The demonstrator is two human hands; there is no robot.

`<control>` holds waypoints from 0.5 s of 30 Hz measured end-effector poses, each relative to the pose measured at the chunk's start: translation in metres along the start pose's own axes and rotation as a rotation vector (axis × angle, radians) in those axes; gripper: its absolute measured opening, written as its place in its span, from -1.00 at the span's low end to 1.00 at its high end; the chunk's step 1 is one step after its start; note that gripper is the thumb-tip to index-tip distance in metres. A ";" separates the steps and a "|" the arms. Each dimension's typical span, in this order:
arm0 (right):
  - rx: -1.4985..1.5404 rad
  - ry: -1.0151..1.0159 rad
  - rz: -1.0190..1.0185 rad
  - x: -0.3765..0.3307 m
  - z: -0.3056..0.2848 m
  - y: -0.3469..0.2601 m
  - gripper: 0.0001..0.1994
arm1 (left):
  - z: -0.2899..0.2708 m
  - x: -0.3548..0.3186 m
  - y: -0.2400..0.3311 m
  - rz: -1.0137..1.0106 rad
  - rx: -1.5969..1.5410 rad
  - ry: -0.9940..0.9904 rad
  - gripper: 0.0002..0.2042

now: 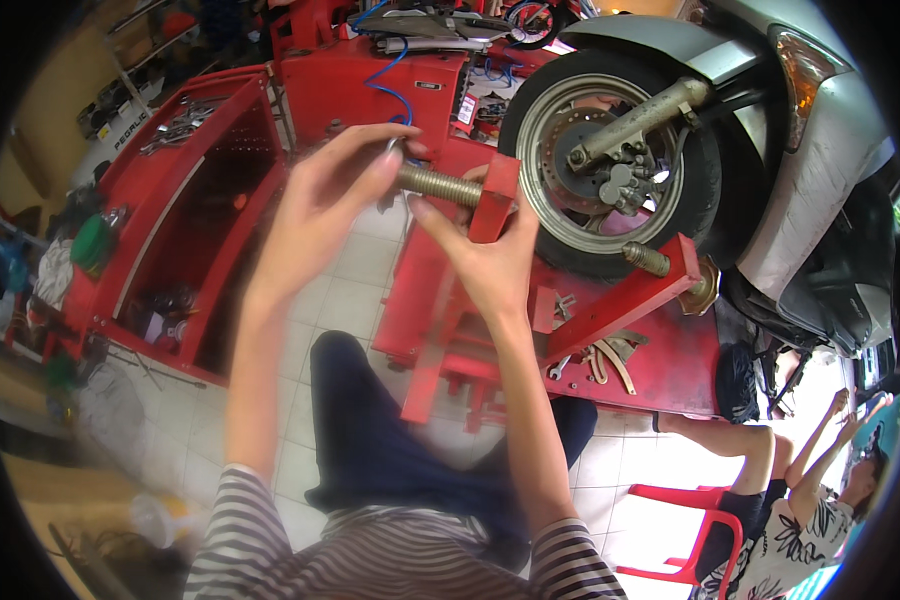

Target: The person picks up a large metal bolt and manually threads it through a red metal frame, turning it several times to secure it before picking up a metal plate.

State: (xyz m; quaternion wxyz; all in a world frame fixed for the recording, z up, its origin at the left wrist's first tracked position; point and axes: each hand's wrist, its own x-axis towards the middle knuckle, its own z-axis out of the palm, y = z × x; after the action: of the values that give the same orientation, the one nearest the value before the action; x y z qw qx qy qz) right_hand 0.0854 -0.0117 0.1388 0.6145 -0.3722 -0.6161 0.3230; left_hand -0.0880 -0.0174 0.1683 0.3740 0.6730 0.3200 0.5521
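Note:
A thick threaded rod [440, 187] runs through the top of a red clamp arm [498, 195] on a motorcycle lift. At the rod's left end is my left hand [335, 195], its thumb and fingers pinched around a small shiny metal piece [394, 147] that I cannot name. My right hand [490, 262] is closed around the clamp arm, its thumb just below the rod and its other fingers mostly hidden behind. To the right, a second red arm [620, 305] carries another threaded rod [646, 259] and a round metal knob [703, 287].
A scooter's front wheel [610, 165] stands beyond the clamp. Wrenches and curved metal parts [605, 365] lie on the red lift platform [675, 370]. On the left is a red tool cart [185, 220]. A person [780, 510] sits on a red chair [685, 530] at the lower right.

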 end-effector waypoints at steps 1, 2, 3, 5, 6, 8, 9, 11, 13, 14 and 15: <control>0.038 0.019 -0.091 0.001 0.003 0.006 -0.65 | -0.005 -0.001 -0.004 0.131 -0.016 -0.049 -0.65; 0.050 0.014 -0.046 0.001 0.003 0.009 -0.65 | -0.010 -0.003 -0.001 0.233 0.015 -0.098 -0.64; 0.060 0.010 0.000 -0.001 0.002 0.011 -0.65 | -0.015 -0.005 -0.008 0.307 -0.107 -0.094 -0.64; 0.059 0.026 0.068 -0.005 0.002 0.020 -0.68 | -0.019 -0.005 -0.019 0.332 -0.201 -0.019 -0.65; 0.052 0.054 0.017 -0.005 0.004 0.024 -0.69 | -0.016 -0.002 -0.013 0.277 -0.169 0.050 -0.65; 0.039 0.109 -0.085 -0.006 0.006 0.029 -0.69 | -0.007 0.002 -0.003 0.091 -0.084 0.078 -0.65; 0.054 0.107 -0.081 -0.006 0.006 0.029 -0.70 | -0.003 0.003 0.001 -0.040 -0.032 0.041 -0.65; 0.085 0.102 -0.073 -0.007 0.007 0.026 -0.70 | 0.012 0.000 0.001 -0.042 0.076 0.051 -0.68; 0.087 0.079 -0.058 -0.008 0.007 0.023 -0.71 | 0.007 0.001 -0.005 0.196 0.117 -0.005 -0.66; 0.089 0.067 -0.050 -0.009 0.007 0.022 -0.71 | 0.003 0.002 -0.009 0.315 0.138 -0.034 -0.64; 0.085 0.073 -0.053 -0.009 0.006 0.024 -0.72 | -0.001 0.003 -0.013 0.414 0.013 -0.150 -0.62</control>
State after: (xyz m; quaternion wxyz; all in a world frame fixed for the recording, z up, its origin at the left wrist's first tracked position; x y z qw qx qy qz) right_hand 0.0802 -0.0069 0.1137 0.6603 -0.3406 -0.5886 0.3187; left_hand -0.0889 -0.0078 0.1594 0.2708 0.7661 0.1499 0.5633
